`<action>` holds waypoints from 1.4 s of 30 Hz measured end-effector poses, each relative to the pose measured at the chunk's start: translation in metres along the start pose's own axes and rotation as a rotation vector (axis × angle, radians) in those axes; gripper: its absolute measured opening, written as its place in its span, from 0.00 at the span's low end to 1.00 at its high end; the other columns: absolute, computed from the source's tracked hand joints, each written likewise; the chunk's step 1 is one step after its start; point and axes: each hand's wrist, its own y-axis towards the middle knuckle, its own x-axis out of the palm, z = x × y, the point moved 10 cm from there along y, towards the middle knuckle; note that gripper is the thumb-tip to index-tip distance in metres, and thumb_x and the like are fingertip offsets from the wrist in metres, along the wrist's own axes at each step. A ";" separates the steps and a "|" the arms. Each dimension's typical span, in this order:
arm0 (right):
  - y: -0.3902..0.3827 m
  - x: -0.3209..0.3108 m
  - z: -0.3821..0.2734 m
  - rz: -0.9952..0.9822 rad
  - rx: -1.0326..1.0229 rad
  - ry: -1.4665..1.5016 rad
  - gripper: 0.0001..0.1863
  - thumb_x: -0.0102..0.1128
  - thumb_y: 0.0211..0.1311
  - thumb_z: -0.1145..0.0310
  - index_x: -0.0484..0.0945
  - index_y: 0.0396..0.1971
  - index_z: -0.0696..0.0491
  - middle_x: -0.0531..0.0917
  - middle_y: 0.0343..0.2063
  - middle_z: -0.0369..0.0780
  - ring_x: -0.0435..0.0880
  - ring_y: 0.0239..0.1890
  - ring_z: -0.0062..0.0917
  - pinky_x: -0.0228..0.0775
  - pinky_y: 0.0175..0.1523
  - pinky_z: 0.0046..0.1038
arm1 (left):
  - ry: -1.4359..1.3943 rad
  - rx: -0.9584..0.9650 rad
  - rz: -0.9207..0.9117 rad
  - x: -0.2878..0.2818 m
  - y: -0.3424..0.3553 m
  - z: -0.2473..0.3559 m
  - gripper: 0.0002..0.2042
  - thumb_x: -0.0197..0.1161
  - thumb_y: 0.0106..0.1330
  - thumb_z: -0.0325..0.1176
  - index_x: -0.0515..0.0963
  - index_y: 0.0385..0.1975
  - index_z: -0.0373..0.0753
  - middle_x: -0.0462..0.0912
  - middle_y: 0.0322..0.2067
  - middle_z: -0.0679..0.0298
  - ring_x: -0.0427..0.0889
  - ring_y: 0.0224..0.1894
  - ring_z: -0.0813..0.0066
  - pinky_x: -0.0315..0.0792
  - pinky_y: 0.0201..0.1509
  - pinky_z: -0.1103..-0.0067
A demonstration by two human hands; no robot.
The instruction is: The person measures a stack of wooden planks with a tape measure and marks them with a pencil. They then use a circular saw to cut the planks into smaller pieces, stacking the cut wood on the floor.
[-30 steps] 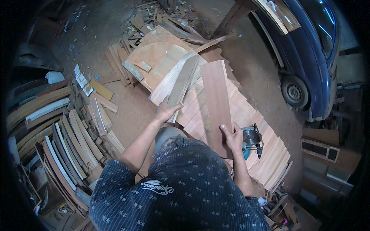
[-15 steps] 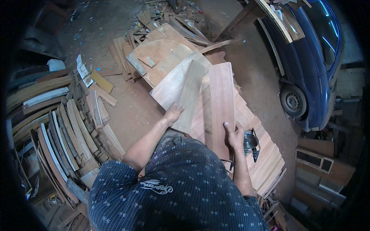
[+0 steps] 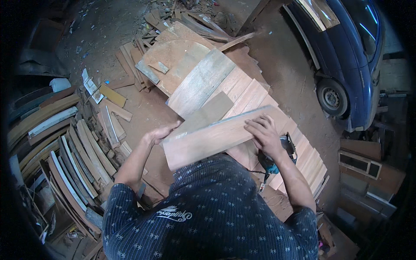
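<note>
My right hand (image 3: 265, 133) is closed over the upper right part of a pinkish wooden board (image 3: 208, 142), which lies slantwise in front of my body. Behind it is a second, grey-brown wooden board (image 3: 213, 109), its lower part covered by the first. At this second board's left edge, my left hand (image 3: 161, 132) has its fingers against the wood, thumb side up; the grip itself is partly hidden. Under my right wrist sits a teal and black power tool (image 3: 270, 166) with a metal base plate, resting on the laid-out planks (image 3: 299, 158).
Beyond the boards, a plywood sheet (image 3: 173, 52) carries small offcuts. Stacked timber strips (image 3: 82, 151) fill the left side. A blue car (image 3: 346, 65) stands at the right, with framed panels (image 3: 359, 164) nearer me. Scrap wood (image 3: 195, 24) lies at the far end.
The pinkish board has swung from upright to crosswise, now overlapping the grey-brown board. My left hand moved left, while my right hand rose and turned over the board. The grey-brown board came nearer.
</note>
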 end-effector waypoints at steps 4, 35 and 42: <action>0.026 0.064 -0.022 -0.124 -0.218 0.074 0.22 0.61 0.55 0.71 0.79 0.53 0.48 0.80 0.54 0.37 0.75 0.58 0.32 0.57 0.70 0.46 | -0.152 -0.158 -0.199 0.031 -0.006 -0.005 0.41 0.45 0.71 0.67 0.64 0.67 0.34 0.77 0.58 0.58 0.78 0.58 0.75 0.72 0.61 0.78; -0.036 0.117 0.031 -0.017 0.914 0.949 0.18 0.66 0.64 0.66 0.81 0.49 0.60 0.86 0.44 0.45 0.85 0.46 0.30 0.75 0.55 0.28 | 0.924 0.244 0.765 -0.179 0.013 0.213 0.37 0.76 0.51 0.45 0.71 0.60 0.36 0.80 0.52 0.50 0.78 0.57 0.57 0.69 0.65 0.67; 0.088 -0.116 -0.090 0.185 0.050 1.548 0.14 0.63 0.66 0.65 0.82 0.41 0.62 0.83 0.47 0.51 0.83 0.49 0.40 0.76 0.54 0.38 | 1.275 0.237 1.137 -0.185 0.082 0.180 0.30 0.65 0.61 0.46 0.72 0.60 0.36 0.77 0.51 0.44 0.70 0.61 0.44 0.67 0.64 0.62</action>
